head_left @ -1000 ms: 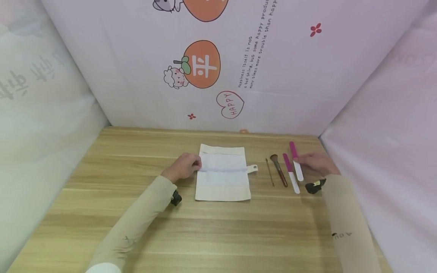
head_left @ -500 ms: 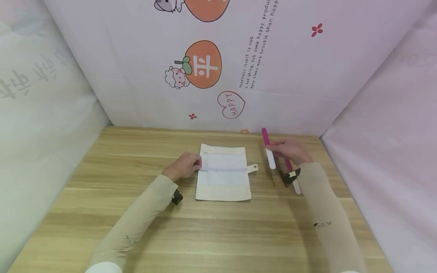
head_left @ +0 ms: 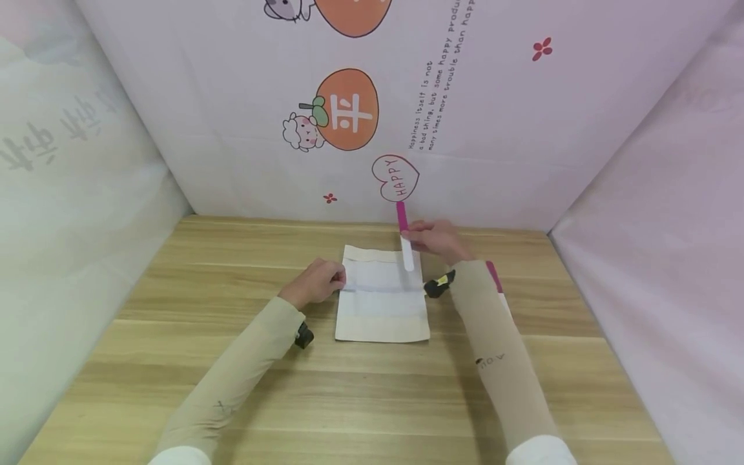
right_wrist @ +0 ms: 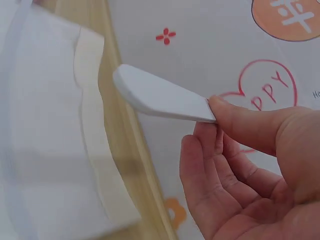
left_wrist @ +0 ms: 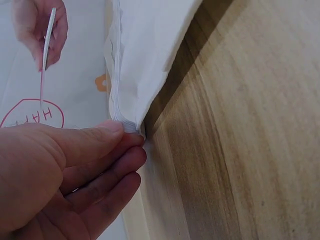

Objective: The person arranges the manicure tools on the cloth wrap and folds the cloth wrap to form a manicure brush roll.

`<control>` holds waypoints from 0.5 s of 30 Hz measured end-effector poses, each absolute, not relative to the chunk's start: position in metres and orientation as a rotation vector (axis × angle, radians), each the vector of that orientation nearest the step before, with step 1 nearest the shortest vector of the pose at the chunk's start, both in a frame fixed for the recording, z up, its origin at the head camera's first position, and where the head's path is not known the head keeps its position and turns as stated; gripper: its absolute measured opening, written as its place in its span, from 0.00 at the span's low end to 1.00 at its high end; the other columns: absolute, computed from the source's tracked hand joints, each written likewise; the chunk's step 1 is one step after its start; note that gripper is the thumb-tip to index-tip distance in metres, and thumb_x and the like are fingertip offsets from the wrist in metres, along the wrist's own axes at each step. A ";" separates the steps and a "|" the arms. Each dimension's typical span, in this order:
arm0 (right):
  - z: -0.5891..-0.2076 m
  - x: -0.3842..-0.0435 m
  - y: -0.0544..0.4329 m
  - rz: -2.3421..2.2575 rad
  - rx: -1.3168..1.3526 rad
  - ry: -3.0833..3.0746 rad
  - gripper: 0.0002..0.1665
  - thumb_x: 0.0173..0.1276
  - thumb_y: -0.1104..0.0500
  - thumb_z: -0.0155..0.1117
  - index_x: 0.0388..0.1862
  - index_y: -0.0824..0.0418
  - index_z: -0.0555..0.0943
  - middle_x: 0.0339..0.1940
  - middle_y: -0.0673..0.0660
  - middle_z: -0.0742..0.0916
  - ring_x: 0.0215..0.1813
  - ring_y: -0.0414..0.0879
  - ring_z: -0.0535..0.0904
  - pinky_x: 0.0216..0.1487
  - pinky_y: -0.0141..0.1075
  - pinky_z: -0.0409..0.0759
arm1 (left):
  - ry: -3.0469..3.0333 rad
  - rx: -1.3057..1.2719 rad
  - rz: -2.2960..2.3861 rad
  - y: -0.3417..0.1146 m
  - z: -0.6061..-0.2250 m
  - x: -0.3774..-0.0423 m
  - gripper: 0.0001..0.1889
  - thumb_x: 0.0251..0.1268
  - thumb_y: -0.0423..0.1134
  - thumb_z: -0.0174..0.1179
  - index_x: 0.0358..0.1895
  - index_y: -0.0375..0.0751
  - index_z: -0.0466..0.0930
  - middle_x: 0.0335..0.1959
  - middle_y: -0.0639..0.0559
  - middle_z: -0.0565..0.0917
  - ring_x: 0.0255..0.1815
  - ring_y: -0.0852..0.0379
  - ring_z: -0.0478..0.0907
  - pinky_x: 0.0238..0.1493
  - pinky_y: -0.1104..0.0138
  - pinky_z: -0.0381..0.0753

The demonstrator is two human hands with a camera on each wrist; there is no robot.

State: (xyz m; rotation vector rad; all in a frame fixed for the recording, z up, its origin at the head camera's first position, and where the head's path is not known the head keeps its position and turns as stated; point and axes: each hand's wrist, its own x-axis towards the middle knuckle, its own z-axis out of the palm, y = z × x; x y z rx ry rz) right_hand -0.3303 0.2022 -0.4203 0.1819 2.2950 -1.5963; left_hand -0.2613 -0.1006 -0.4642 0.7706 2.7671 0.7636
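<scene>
A cream fabric roll-up case [head_left: 380,327] lies unrolled on the table, with pale sheet-like layers [head_left: 380,303] across its middle. My left hand [head_left: 316,283] pinches its left edge between thumb and fingers; in the left wrist view those stacked white layers [left_wrist: 120,107] show at the thumb tip. My right hand [head_left: 438,239] pinches a nail file [head_left: 408,255], magenta at the far half and white at the near half. It hangs above the case's upper right part, apart from the fabric. In the right wrist view the file's white end [right_wrist: 157,92] points toward the case.
A second magenta and white nail file [head_left: 494,276] lies at the right, partly hidden by the right sleeve [head_left: 491,349]. That forearm hides the makeup brush and thin metal stick seen earlier. A printed cloth wall [head_left: 250,174] stands at the wooden table's [head_left: 360,400] back edge.
My right hand has lifted the nail file from the table's right side and carried it left over the case. My left hand has kept its pinch on the case's edge.
</scene>
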 end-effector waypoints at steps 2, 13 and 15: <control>-0.424 -0.334 0.186 -1.664 0.217 2.244 0.29 0.71 0.55 0.75 0.67 0.64 0.81 0.71 0.61 0.81 0.66 0.53 0.85 0.68 0.43 0.83 | 2.764 0.765 0.766 -0.102 -0.464 -0.261 0.08 0.77 0.31 0.61 0.35 0.36 0.83 0.31 0.50 0.83 0.32 0.57 0.72 0.41 0.65 0.74; -0.462 -0.334 0.124 -1.903 0.239 2.147 0.21 0.69 0.58 0.76 0.59 0.64 0.87 0.59 0.62 0.90 0.55 0.46 0.89 0.61 0.39 0.86 | 2.770 0.782 0.751 -0.102 -0.466 -0.266 0.08 0.75 0.31 0.62 0.33 0.38 0.84 0.30 0.50 0.83 0.32 0.57 0.73 0.42 0.65 0.75; -0.467 -0.335 0.116 -1.922 0.249 2.150 0.21 0.69 0.59 0.76 0.59 0.65 0.87 0.59 0.63 0.90 0.54 0.46 0.89 0.60 0.38 0.87 | 2.763 0.779 0.757 -0.103 -0.465 -0.266 0.08 0.75 0.31 0.63 0.33 0.38 0.84 0.30 0.50 0.84 0.33 0.56 0.75 0.43 0.63 0.78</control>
